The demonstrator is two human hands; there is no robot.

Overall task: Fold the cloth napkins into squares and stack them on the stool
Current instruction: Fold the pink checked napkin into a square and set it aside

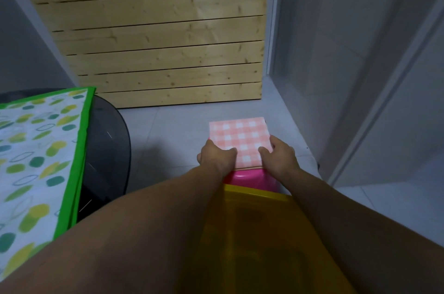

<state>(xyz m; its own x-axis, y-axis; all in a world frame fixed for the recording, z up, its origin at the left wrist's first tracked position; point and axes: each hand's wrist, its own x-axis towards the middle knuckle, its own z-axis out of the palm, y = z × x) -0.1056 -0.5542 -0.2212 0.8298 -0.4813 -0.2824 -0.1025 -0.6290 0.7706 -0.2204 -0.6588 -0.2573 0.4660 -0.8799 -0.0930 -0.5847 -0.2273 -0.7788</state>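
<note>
A folded pink-and-white checked napkin [240,136] lies as a square on top of the pink stool [247,179], of which only the near rim shows. My left hand [216,155] grips the napkin's near left corner, thumb on top. My right hand [280,155] grips the near right corner the same way. Both forearms reach forward from the bottom of the view. Whether more napkins lie beneath the top one cannot be told.
A yellow plastic tub [259,241] sits right in front of me, below the stool. A green-edged patterned cloth [36,156] covers a dark table [108,149] at left. Wooden slats [163,41] stand behind, a white door [360,77] at right, grey tiled floor [168,130] between.
</note>
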